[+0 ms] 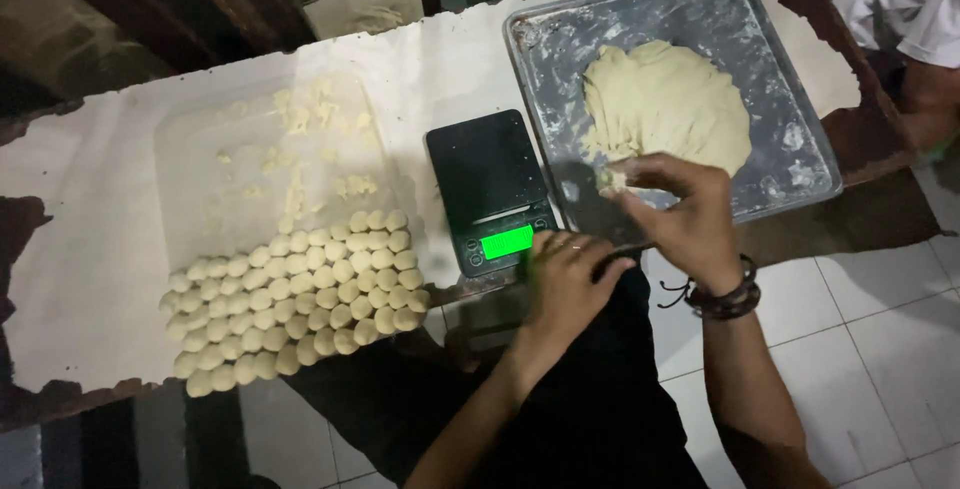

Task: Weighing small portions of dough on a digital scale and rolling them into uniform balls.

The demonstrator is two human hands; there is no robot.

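Right now the right hand (685,219) has its fingertips (640,177) pinched shut on a small piece of dough (611,182), held at the near edge of the dough mass (665,104) that lies spread in the metal baking tray (790,164). A dark bracelet (728,297) circles the right wrist. The left hand (570,279) rests just below the near right corner of the digital kitchen scale (490,191), its fingers curled loosely; whether it holds anything cannot be told. The scale is black, with a lit green display (506,242) along its near edge, and its weighing plate is bare. It sits just left of the tray, on a white paper-covered table (90,199). Left of the scale lies a clear plastic sheet (200,144) bearing scattered dough scraps (300,114) on its far part. Nearer than the scraps, rows of small rolled dough balls (295,294) sit packed together, touching one another, well left of the scale. Right of the tray, at the far corner, a second person's white sleeve (915,4) shows.
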